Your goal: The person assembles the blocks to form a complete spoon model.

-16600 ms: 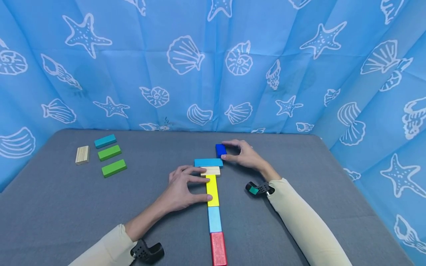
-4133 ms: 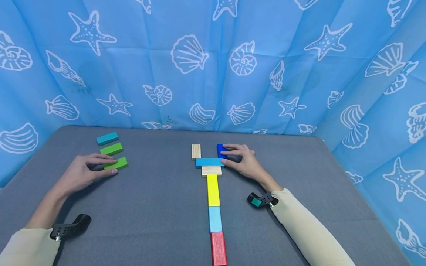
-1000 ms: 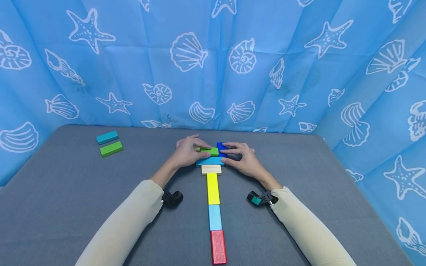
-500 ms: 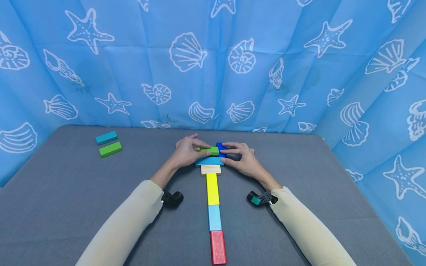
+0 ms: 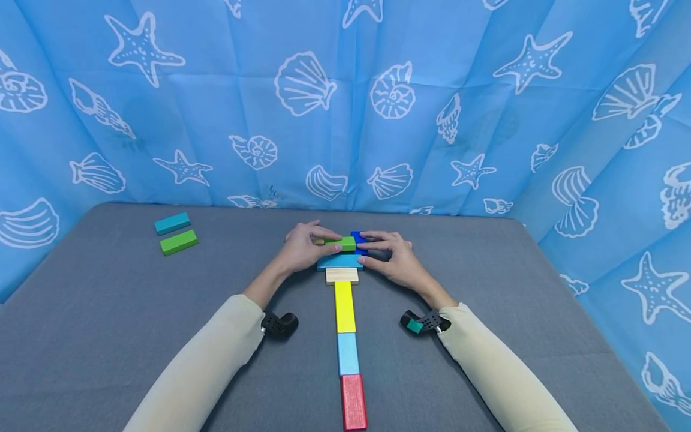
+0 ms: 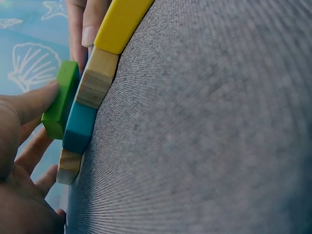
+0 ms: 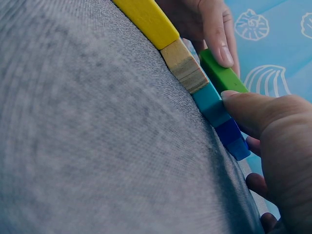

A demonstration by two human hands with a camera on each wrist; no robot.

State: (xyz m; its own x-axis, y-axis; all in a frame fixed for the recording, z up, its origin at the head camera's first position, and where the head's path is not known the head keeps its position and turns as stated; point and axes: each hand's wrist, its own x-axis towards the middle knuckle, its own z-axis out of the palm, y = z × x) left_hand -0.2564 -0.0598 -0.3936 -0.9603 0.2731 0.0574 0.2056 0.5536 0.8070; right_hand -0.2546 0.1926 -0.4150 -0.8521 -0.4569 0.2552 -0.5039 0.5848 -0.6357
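My left hand pinches a green block between thumb and fingers. In the left wrist view that green block stands higher than the teal block. It lies crosswise just beyond the teal one, its right end at the dark blue block. My right hand holds the dark blue block, thumb near the teal block's right end. A wooden block, mostly hidden by my left hand, lies at the other side. Whether the green block fully rests on both is unclear.
Toward me runs a column: a wooden block, a yellow block, a light blue block and a red block. At the back left lie another teal block and another green block. A blue curtain hangs behind the grey table.
A wooden block from the left group went beyond the teal block. My left hand then carried a green block from there to the dark blue block. Lately it has shifted only slightly.
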